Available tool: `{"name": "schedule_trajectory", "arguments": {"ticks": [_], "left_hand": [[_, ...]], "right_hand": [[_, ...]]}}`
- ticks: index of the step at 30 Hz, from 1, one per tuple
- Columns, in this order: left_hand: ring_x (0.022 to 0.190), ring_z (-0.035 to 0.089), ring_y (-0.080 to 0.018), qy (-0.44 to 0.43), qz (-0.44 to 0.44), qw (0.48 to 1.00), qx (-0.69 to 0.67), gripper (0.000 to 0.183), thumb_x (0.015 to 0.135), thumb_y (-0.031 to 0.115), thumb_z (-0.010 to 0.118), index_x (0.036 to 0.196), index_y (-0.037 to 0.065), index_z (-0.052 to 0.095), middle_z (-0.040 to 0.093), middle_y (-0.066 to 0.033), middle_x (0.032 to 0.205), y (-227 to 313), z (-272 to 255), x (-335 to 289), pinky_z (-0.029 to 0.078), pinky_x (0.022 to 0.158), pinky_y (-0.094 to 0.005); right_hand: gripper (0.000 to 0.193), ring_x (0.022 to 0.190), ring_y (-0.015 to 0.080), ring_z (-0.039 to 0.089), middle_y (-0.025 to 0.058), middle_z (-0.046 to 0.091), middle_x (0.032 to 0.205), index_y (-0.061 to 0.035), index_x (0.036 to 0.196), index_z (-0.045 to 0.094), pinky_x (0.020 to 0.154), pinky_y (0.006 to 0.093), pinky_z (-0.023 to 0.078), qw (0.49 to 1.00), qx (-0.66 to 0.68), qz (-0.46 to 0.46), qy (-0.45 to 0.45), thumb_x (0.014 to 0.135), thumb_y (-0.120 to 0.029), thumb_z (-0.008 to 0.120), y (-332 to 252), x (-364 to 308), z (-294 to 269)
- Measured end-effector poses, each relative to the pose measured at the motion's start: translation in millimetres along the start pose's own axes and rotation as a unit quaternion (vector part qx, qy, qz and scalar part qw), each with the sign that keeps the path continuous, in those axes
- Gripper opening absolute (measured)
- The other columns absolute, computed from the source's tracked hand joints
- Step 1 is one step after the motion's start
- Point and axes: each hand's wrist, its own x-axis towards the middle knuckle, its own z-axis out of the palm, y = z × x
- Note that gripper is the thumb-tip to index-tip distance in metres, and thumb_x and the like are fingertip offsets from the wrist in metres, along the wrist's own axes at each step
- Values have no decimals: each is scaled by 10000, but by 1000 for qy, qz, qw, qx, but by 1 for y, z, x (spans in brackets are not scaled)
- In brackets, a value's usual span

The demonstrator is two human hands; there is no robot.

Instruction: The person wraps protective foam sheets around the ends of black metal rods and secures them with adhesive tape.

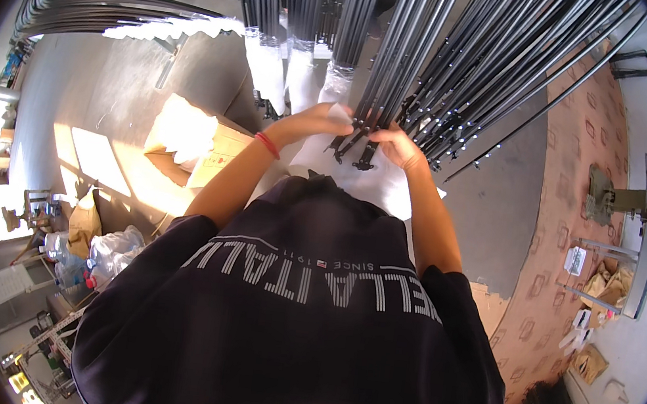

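Note:
A bundle of long black metal tubes [398, 59] runs away from me, its near ends with small dark fittings [363, 159] lying at my hands. From the left, my left hand [318, 122] closes its fingers on the bundle's end, and a small white piece [339, 114], perhaps film or paper, shows at its fingers. My right hand [398, 145] grips the same bundle from the right, thumb and fingers bent around the tube ends. Underneath both hands lies a white sheet [393, 190]. Exactly which tubes each finger touches is partly hidden.
More loose black tubes [499, 62] fan out on the right. Tube bundles with ends wrapped in white film [263, 67] stand left of my hands. Bent black tubes [122, 7] are stacked at far left. An open cardboard box [216, 159] sits on the floor beside my left arm.

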Motion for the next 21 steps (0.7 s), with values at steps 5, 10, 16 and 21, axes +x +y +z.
{"name": "schedule_trajectory", "arguments": {"ticks": [5,10,16,21], "left_hand": [[1154,406,-181,-122,-2,992,-20,560,763,223,651,1246,49,427,467,-91,1224,31,10,33,274,985,-308],[1116,459,-172,-226,12,973,50,555,702,185,695,1200,38,496,517,-66,1204,34,1,75,333,945,-282],[1086,501,-196,-228,41,972,-47,418,747,89,627,1144,9,527,550,-100,1149,22,18,92,384,927,-304],[1012,559,-237,-174,32,975,-132,320,778,1,550,1095,-39,535,594,-154,1043,22,37,94,395,936,-327]], "right_hand": [[793,1175,168,321,70,319,1306,-37,1354,198,944,268,285,962,-268,-32,34,620,20,491,16,-9,-27],[832,1095,176,423,112,322,1297,-98,1381,81,843,279,405,917,-384,-61,95,715,56,555,26,-21,-17],[457,917,180,560,102,576,990,13,1172,404,822,302,442,924,-302,-145,185,740,52,549,49,-33,-34],[441,1008,297,549,185,583,1009,35,1098,477,873,380,406,823,-530,-42,201,694,-60,626,43,-52,-39]]}}
